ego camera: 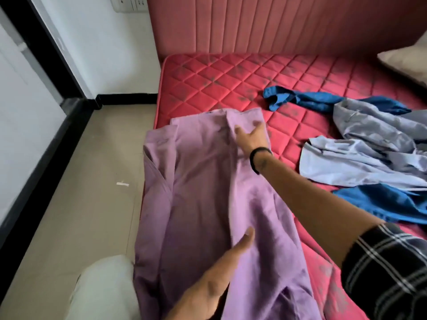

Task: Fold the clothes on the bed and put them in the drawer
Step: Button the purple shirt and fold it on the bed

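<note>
A lilac shirt [203,181] is spread lengthwise along the left edge of the red quilted mattress [231,75], with its left side hanging over the edge toward the tiled floor [80,181]. It is pressed flat near its far end by the right hand [250,137], whose grip is wide, the fingers being stretched out on the cloth; a black band [258,158] is worn at that wrist, and a dark checked sleeve [388,269] is seen further up the arm. The near part of the shirt is touched by the left hand [215,285], its fingers held straight and together, so no cloth is pinched. Well apart to the right, a pale blue-grey garment [369,144] is heaped over a bright blue one [307,100]. A cream pillow [406,61] lies at the far right, before the padded headboard [277,21].
</note>
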A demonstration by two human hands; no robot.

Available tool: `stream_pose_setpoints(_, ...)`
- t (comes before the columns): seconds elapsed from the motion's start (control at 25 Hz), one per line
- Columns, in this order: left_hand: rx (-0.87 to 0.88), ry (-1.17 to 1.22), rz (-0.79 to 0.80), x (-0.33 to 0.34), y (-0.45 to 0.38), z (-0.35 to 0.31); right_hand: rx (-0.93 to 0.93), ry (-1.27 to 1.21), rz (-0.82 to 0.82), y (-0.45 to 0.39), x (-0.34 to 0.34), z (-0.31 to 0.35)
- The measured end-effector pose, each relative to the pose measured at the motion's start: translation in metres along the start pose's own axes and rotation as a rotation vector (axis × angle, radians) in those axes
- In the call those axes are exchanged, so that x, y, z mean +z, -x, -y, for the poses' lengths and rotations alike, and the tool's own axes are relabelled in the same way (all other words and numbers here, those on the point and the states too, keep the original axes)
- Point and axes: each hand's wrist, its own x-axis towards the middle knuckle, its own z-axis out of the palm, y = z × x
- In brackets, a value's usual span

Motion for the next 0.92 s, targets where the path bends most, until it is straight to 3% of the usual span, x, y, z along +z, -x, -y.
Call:
stream_pose_setpoints(0.08,-0.121,0.227,0.068,0.001,0.011,-0.017,-0.124,0.483,0.167,-0.003,0.026,-0.047)
stream_pose_setpoints(0.16,-0.245,0.297,0.094,0.005,0.017,-0.025,-0.276,0.702,0.172,0.007,0.038,-0.074)
stream_pose_setpoints(0.24,-0.353,0.354,0.109,0.007,0.03,-0.031,-0.366,0.649,0.154,0.019,0.035,-0.072)
stream_pose_setpoints(0.32,-0.433,0.428,0.096,0.006,0.04,-0.033,-0.435,0.432,0.141,0.034,0.013,-0.059)
stream_pose_setpoints(0.4,-0.437,0.453,0.067,0.011,0.056,-0.029,-0.473,0.308,0.022,0.068,-0.023,-0.065)
stream_pose_setpoints(0.48,-0.388,0.455,0.042,0.014,0.071,-0.025,-0.324,0.422,-0.018,0.128,-0.069,-0.096)
stream_pose_setpoints(0.6,-0.339,0.458,0.02,0.017,0.082,-0.027,0.049,0.509,0.186,0.208,-0.125,-0.131)
stream_pose_setpoints(0.8,-0.276,0.226,-0.14,0.029,0.089,-0.024,0.184,0.35,0.047,0.242,-0.147,-0.149)
stream_pose_setpoints(0.84,-0.199,0.044,-0.206,0.026,0.09,-0.021,0.193,0.349,0.024,0.248,-0.148,-0.153)
stream_pose_setpoints(0.92,0.008,-0.601,-0.384,0.014,0.101,-0.01,0.178,0.356,0.023,0.267,-0.148,-0.165)
